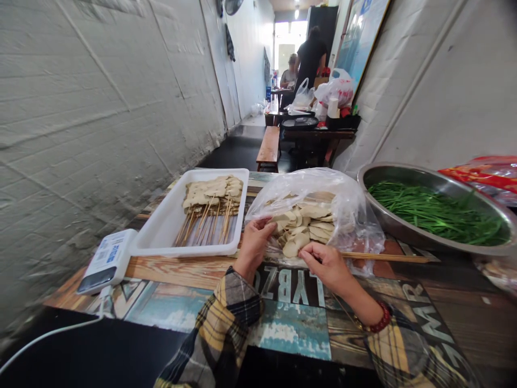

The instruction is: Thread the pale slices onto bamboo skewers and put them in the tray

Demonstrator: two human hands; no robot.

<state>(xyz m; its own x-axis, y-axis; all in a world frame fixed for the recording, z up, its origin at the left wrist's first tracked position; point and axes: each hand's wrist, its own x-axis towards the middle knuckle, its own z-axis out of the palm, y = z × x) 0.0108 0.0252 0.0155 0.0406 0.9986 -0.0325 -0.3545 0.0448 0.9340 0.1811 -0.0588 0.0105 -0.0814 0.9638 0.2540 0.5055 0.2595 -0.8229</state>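
Head camera: we see both our hands at the mouth of a clear plastic bag (357, 218) lying on the painted wooden table (291, 323), just right of a white tray (159, 229). The beige slices (305, 223) sit heaped inside the bag, spilling toward its opening. Our left hand (253, 245) curls at the bag's near edge; we cannot tell whether its fingers pinch the film or a slice. Our right hand (327, 264) has thumb and fingers pressed together on a slice at the front of the heap. Skewered pieces (212, 191) already lie at the far end of the tray, sticks pointing toward us. Loose bamboo skewers (383, 257) lie beside the bag, in front of a steel bowl (404, 233) of green stalks (436, 213). We judge the slices soft and thin: a hard pinch could tear one, and tugging the slack film could spill the heap onto the table.
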